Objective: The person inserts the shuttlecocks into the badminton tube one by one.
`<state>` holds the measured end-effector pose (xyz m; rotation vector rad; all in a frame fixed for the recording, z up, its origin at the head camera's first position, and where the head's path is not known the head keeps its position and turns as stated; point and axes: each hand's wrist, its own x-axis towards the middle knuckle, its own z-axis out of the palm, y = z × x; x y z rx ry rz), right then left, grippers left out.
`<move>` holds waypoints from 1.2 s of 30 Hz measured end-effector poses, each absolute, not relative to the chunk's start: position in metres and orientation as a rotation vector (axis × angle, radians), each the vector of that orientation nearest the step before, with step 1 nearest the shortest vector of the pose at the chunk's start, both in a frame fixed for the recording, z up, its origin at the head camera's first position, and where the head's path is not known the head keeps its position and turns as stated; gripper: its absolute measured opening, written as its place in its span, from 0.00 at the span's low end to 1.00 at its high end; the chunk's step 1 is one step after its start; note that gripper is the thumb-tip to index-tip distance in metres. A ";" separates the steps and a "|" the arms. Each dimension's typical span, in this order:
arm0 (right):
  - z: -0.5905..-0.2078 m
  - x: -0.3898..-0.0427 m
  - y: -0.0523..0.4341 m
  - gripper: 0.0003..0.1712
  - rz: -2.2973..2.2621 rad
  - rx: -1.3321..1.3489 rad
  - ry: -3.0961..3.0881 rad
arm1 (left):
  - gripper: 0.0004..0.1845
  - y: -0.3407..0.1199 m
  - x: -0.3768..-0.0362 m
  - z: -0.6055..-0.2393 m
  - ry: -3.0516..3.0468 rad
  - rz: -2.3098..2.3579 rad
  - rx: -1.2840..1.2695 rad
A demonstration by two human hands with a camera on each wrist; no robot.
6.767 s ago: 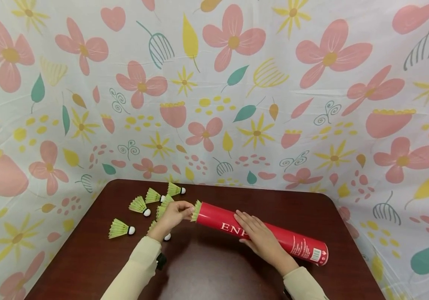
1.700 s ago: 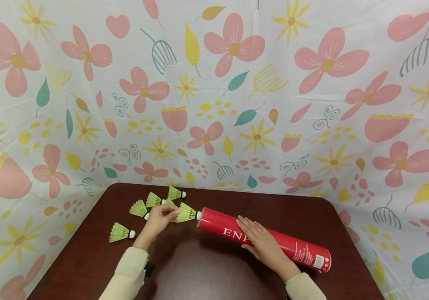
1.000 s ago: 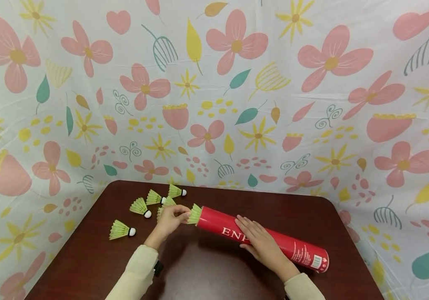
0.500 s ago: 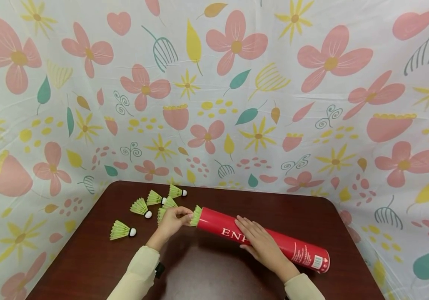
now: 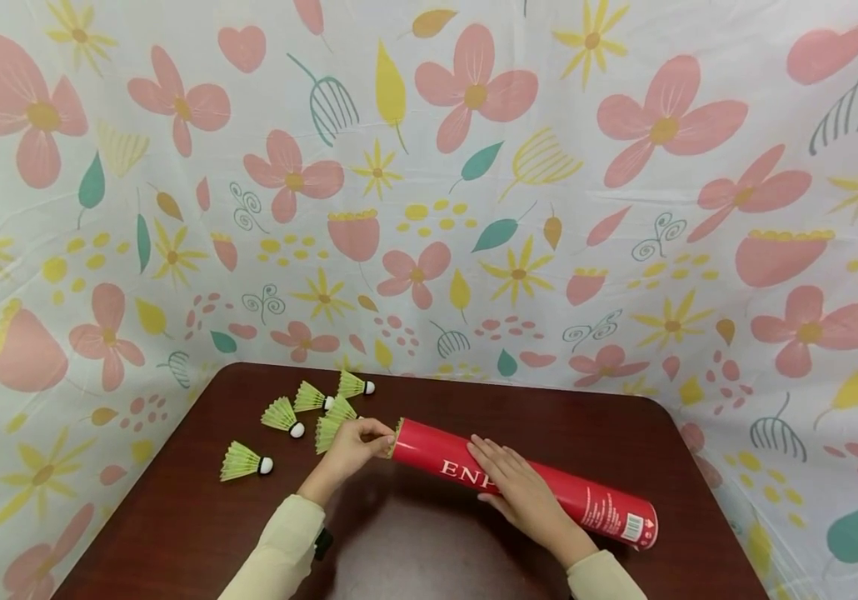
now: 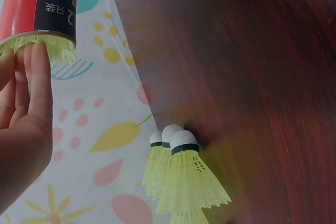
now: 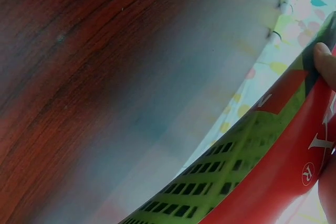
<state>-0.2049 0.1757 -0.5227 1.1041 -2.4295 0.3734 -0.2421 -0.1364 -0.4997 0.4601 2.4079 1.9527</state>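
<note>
A red cardboard shuttlecock tube [image 5: 429,452] lies slantwise over the table, its open mouth to the left. My right hand [image 5: 522,492] holds it around the middle, fingers laid over the top and thumb on the near side. At the mouth, my left hand [image 5: 352,452] pinches the skirt edge of a yellow shuttlecock [image 6: 62,51]. Only a short band of that skirt sticks out past the rim; its cork is hidden inside. In the right wrist view the tube [image 7: 252,187] shows a green printed side, with a fingertip [image 7: 323,56] on it.
Several yellow shuttlecocks with white corks lie at the table's left: one nearest [image 5: 241,462], one behind it [image 5: 279,414], one at the back [image 5: 352,384], and a cluster [image 5: 331,427] beside my left hand. A flowered curtain [image 5: 436,208] stands behind the dark wooden table [image 5: 429,550].
The shuttlecock, cork-first at the tube mouth 1.7 seconds ago, has slid right into the tube until little skirt shows. My left hand moved right with it; my right hand stayed on the tube.
</note>
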 end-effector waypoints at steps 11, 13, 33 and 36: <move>-0.524 -0.205 0.176 0.53 0.383 1.094 -2.435 | 0.06 -0.138 -0.243 -0.500 2.319 1.976 0.460; -0.525 -0.205 0.176 0.54 0.377 1.089 -2.436 | 0.08 -0.139 -0.243 -0.502 2.283 1.995 0.482; -0.528 -0.206 0.180 0.42 0.382 1.107 -2.429 | 0.09 -0.172 -0.246 -0.508 2.454 2.104 0.100; -0.528 -0.206 0.180 0.40 0.378 1.105 -2.434 | 0.10 -0.182 -0.247 -0.509 2.505 2.119 -0.012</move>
